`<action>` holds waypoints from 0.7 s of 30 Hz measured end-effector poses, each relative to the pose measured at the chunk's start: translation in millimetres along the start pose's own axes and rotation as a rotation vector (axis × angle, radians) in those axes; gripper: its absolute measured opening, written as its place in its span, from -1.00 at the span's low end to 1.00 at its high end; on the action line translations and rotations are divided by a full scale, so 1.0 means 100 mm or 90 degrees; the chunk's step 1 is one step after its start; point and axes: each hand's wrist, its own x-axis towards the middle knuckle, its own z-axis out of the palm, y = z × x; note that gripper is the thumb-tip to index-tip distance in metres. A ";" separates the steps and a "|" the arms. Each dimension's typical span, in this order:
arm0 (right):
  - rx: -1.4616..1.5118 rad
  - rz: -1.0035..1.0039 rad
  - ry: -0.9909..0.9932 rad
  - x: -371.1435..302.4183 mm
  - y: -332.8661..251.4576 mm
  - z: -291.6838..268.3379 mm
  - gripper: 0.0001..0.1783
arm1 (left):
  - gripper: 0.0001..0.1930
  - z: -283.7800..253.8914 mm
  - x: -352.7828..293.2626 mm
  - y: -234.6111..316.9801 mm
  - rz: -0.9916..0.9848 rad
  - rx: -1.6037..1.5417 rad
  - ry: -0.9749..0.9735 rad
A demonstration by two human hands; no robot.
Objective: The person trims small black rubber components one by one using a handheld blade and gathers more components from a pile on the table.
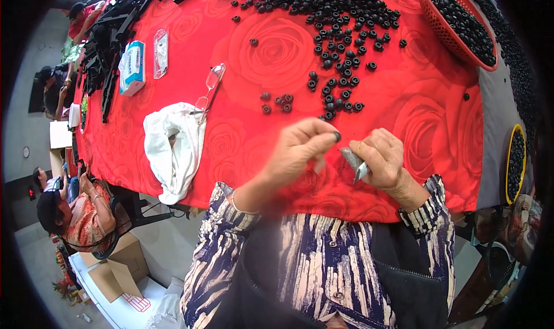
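Observation:
Between the thumb and finger of my left hand (294, 153) is a small black ring-like bead (337, 137). My right hand (381, 156) is closed on a short grey tool (354, 163) with a pale flat end, perhaps a small blade; its exact kind I cannot make out. The two hands face each other closely over the front of the red tablecloth (242, 150). Just beyond them lies a trail of similar black beads (346, 75), leading from a large heap (311, 0) at the far side. A few loose beads (283, 101) sit left of the trail.
Left of my hands lie a white cloth (173, 150), eyeglasses (210, 83), a clear plastic pack (161, 53) and a blue tissue pack (133, 69). Black strips (109, 46) pile at the far left. A red basket (461, 26) and a yellow-rimmed one (515, 164) hold beads. People sit at left.

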 end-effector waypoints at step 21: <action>-0.005 0.105 -0.061 0.00 0.09 0.02 -0.80 | -0.81 -0.30 0.25 0.05 0.551 0.833 0.089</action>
